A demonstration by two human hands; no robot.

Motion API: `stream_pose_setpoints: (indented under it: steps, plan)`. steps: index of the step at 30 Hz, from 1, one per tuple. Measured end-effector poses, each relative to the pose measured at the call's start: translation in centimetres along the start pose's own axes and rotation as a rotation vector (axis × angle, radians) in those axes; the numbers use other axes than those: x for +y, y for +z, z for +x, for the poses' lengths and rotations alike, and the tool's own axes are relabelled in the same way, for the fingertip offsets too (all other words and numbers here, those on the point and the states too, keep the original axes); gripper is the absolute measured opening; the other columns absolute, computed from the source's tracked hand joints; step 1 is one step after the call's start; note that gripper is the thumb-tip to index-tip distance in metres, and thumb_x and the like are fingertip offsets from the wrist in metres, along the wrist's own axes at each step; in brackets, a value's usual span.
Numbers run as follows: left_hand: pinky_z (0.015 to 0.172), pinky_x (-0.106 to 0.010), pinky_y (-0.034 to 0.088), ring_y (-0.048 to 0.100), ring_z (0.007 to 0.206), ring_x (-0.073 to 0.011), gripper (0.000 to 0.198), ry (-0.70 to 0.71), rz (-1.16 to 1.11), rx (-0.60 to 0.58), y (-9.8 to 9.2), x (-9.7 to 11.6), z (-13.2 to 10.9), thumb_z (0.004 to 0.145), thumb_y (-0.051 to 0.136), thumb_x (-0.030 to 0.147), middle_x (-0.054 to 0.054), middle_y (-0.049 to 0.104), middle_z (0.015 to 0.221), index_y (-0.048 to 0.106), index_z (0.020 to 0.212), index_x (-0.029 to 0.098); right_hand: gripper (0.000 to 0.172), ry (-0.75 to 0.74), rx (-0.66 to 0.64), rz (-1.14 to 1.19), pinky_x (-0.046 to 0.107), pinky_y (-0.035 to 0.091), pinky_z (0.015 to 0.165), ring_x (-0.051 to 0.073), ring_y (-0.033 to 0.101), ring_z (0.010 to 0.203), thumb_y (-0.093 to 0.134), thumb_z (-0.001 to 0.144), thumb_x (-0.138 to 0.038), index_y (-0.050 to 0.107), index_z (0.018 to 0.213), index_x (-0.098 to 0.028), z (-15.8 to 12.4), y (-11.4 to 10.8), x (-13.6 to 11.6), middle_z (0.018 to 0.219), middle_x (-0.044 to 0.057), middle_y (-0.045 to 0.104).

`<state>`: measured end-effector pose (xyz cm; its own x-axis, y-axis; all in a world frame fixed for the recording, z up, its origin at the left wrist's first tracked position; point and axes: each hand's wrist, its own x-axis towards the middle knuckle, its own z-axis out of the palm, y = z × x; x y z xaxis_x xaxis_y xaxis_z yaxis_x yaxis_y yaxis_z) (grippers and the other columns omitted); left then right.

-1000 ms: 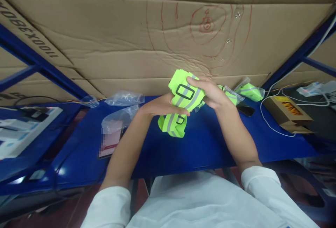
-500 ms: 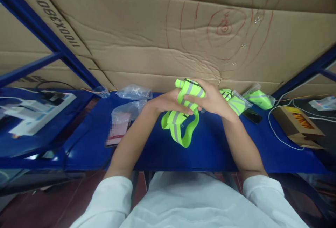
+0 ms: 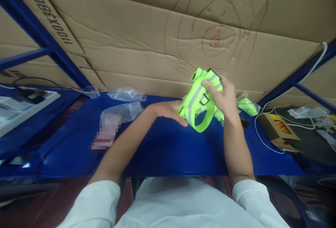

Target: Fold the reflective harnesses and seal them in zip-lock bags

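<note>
A neon yellow-green reflective strap with grey bands is bunched up above the table, between my two hands. A black buckle shows on its front, and one loop hangs open at the bottom. My right hand is closed on its upper right part, the thumb pressed on the front. At the lower left end is my left hand, its thumb stretched out below the strap. The left fingers are hidden behind the strap and appear to hold it.
Clear plastic bags lie on the blue table at the left, by a pink, blurred-out item. Right of my hands are a bagged green strap, a dark phone-like object and an open cardboard box. Cardboard stands behind.
The strap has moved up and to the right with my right hand and turned, so its buckle faces me. My left thumb no longer lies across it. The view has shifted to the right.
</note>
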<state>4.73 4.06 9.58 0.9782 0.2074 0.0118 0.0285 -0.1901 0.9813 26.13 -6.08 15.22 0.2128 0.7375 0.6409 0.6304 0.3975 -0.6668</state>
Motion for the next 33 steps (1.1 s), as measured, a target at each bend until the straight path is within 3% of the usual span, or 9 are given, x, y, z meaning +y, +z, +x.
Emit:
stream_pose_setpoints:
  steps: [2,5,9,13,17,22,27,30,33]
  plan:
    - [0.11,-0.036,0.054,0.061,0.138,-0.0288,0.093,0.042,0.048,0.001,-1.5,0.6,-1.5,0.059,0.1,0.025,-0.01,0.067,0.145,0.063,0.144,0.028,0.047,-0.083,0.002,-0.055,0.05,0.057,0.098,0.031,0.073,0.104,0.074,0.09,-0.056,0.073,0.123,-0.024,0.1,0.0,0.1,0.114,0.008,0.079]
    - [0.123,-0.038,0.042,0.042,0.156,-0.0296,0.096,0.22,-0.083,0.206,-3.0,1.4,-3.0,0.07,0.096,0.039,-0.011,0.049,0.164,0.053,0.155,0.031,0.047,-0.187,-0.042,-0.115,0.048,0.055,0.105,0.032,0.072,0.116,0.073,0.093,-0.052,0.071,0.13,-0.024,0.0,0.3,0.0,0.126,0.009,0.076]
    - [0.125,-0.049,0.04,0.047,0.151,-0.0381,0.088,0.319,-0.197,0.353,-1.7,1.6,-2.1,0.073,0.093,0.052,-0.016,0.059,0.154,0.06,0.149,0.022,0.047,-0.311,-0.081,-0.186,0.049,0.055,0.109,0.032,0.071,0.121,0.071,0.095,-0.052,0.069,0.133,-0.024,-0.3,1.1,-0.2,0.131,0.008,0.075]
    - [0.103,-0.052,0.056,0.072,0.116,-0.0355,0.077,0.181,-0.229,0.332,1.5,0.1,0.9,0.062,0.1,0.042,-0.015,0.075,0.123,0.072,0.128,0.016,0.046,-0.433,-0.151,-0.169,0.047,0.054,0.112,0.031,0.069,0.127,0.068,0.098,-0.05,0.066,0.138,-0.027,-0.8,2.4,-0.3,0.136,0.007,0.073]
    - [0.095,-0.042,0.059,0.074,0.101,-0.0245,0.061,0.201,-0.316,0.397,2.6,-1.6,2.6,0.062,0.099,0.036,-0.01,0.077,0.111,0.076,0.115,0.016,0.048,-0.484,-0.199,-0.149,0.049,0.053,0.115,0.032,0.067,0.13,0.068,0.098,-0.048,0.064,0.142,-0.031,-1.1,3.2,-0.3,0.139,0.006,0.071]
    - [0.091,-0.036,0.059,0.074,0.096,-0.021,0.058,0.262,-0.444,0.363,2.7,-1.8,2.7,0.058,0.101,0.032,-0.006,0.078,0.103,0.076,0.109,0.018,0.048,-0.439,-0.16,-0.16,0.051,0.052,0.117,0.032,0.066,0.132,0.069,0.097,-0.047,0.061,0.144,-0.038,-1.1,3.1,-0.4,0.141,0.004,0.069]
    - [0.079,-0.032,0.059,0.072,0.084,-0.0181,0.055,0.147,-0.337,0.281,3.0,-1.3,2.3,0.058,0.101,0.031,-0.006,0.076,0.096,0.076,0.104,0.014,0.048,-0.393,-0.153,-0.158,0.053,0.051,0.119,0.033,0.064,0.135,0.071,0.096,-0.047,0.064,0.141,-0.035,-0.8,2.6,0.0,0.142,0.005,0.069]
    - [0.085,-0.037,0.059,0.073,0.087,-0.0205,0.05,0.14,-0.279,0.346,3.0,-1.5,2.2,0.066,0.097,0.035,-0.008,0.076,0.098,0.075,0.106,0.014,0.048,-0.353,-0.056,-0.155,0.054,0.051,0.117,0.033,0.065,0.133,0.07,0.097,-0.048,0.064,0.14,-0.029,-0.5,2.6,0.5,0.14,0.008,0.07]
    - [0.097,-0.046,0.059,0.074,0.102,-0.0277,0.064,0.186,-0.34,0.304,2.7,-1.5,2.6,0.064,0.098,0.04,-0.012,0.076,0.11,0.072,0.116,0.015,0.047,-0.365,-0.024,-0.197,0.055,0.05,0.118,0.033,0.065,0.133,0.069,0.097,-0.047,0.064,0.14,-0.027,-0.3,2.7,0.9,0.141,0.009,0.07]
